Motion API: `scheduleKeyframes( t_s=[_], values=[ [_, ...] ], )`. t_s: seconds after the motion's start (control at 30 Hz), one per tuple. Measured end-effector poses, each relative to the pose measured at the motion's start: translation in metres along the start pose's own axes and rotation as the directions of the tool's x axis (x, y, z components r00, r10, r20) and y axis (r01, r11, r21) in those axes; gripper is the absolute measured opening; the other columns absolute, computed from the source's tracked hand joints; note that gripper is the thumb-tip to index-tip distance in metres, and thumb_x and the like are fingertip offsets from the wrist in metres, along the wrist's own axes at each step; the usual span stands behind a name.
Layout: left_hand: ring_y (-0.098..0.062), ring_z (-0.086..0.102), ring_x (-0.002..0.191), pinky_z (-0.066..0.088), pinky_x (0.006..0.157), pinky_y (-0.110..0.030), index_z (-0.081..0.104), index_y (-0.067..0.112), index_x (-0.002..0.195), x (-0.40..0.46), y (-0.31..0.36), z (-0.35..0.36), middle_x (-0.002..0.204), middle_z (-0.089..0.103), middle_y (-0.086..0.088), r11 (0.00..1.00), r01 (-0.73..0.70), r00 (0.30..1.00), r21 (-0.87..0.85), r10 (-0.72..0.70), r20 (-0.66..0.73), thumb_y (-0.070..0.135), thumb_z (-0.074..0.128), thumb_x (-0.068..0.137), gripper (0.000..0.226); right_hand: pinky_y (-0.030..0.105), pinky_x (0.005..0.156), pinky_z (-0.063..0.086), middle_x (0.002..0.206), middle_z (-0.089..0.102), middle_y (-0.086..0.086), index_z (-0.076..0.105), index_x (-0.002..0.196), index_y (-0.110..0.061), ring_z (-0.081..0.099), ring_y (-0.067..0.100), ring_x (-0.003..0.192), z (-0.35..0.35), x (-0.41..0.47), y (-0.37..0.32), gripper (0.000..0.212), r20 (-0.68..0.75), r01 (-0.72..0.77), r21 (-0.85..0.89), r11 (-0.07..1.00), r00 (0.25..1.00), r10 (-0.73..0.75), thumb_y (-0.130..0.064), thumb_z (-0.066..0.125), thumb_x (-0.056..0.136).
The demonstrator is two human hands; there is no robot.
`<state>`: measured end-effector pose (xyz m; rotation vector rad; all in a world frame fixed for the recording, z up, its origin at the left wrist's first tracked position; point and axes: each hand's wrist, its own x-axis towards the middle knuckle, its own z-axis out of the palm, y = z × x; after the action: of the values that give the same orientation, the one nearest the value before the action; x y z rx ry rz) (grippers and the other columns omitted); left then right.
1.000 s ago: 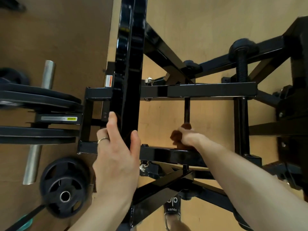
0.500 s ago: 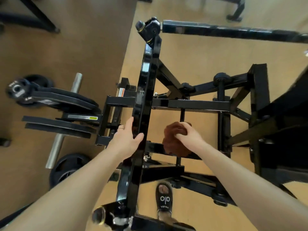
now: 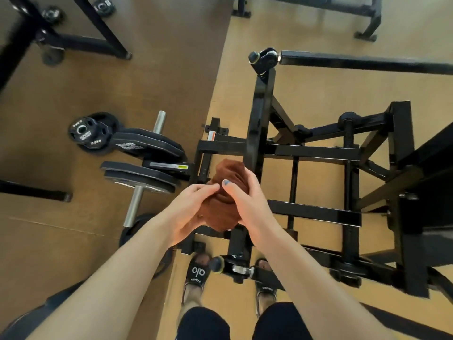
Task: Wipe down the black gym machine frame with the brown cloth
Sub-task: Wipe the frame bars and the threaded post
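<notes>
Gym floor (image 3: 318, 192) tan; black frame (image 3: 316, 152) at 2 o'clock. Left hand (image 3: 188, 212), right hand (image 3: 247, 204) both grip bunched brown cloth (image 3: 226, 190): soft, light, best held bunched.

Reads "alo" in white on the strap of the black slide sandal (image 3: 196, 272), seen upside down, with a smaller word below it too blurred to make out. Reads "2.5KG" in white on the small black weight plate (image 3: 84, 136) lying on the floor, alongside other lettering too small to tell. White lettering on the larger plate (image 3: 144, 143), a white-and-yellow sticker (image 3: 169, 166) and an orange-and-white label (image 3: 211, 137) on the frame: all illegible.
</notes>
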<state>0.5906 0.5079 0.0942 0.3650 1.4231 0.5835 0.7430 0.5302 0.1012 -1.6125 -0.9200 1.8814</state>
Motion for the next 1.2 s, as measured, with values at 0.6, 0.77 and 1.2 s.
scheduleKeyframes(
  t_s=[0.6, 0.77, 1.2],
  values=[
    [-0.031, 0.071, 0.105, 0.060, 0.069, -0.034, 0.059, 0.010, 0.129, 0.007, -0.036, -0.136, 0.120, 0.068, -0.020, 0.967, -0.001, 0.979, -0.256, -0.051, -0.195, 0.016, 0.051, 0.104, 0.027, 0.051, 0.102, 0.055, 0.157, 0.039, 0.002, 0.025, 0.155, -0.038, 0.051, 0.030, 0.135, 0.158, 0.035, 0.091, 0.070, -0.285, -0.225, 0.092, 0.970, 0.927, 0.242, -0.058, 0.056, 0.096],
    [-0.028, 0.073, 0.103, 0.061, 0.071, -0.036, 0.062, 0.013, 0.129, 0.025, -0.043, -0.137, 0.114, 0.074, -0.015, 0.988, 0.048, 0.991, -0.150, -0.066, -0.115, 0.022, 0.051, 0.106, 0.026, 0.053, 0.095, 0.058, 0.156, 0.044, 0.007, 0.029, 0.156, -0.038, 0.057, 0.034, 0.130, 0.155, 0.061, 0.121, 0.072, -0.102, -0.367, 0.326, 0.871, 0.903, 0.418, -0.064, 0.054, 0.094],
    [-0.027, 0.076, 0.093, 0.062, 0.069, -0.037, 0.063, 0.015, 0.128, 0.127, -0.083, -0.171, 0.110, 0.075, -0.014, 0.996, 0.019, 0.993, 0.092, -0.029, 0.113, 0.027, 0.056, 0.104, 0.028, 0.051, 0.116, 0.041, 0.154, 0.049, 0.001, 0.017, 0.156, -0.049, 0.055, 0.026, 0.134, 0.135, 0.114, 0.248, 0.128, 0.032, -0.157, 0.340, 0.927, 0.987, 0.155, -0.072, 0.088, 0.052]
  ],
)
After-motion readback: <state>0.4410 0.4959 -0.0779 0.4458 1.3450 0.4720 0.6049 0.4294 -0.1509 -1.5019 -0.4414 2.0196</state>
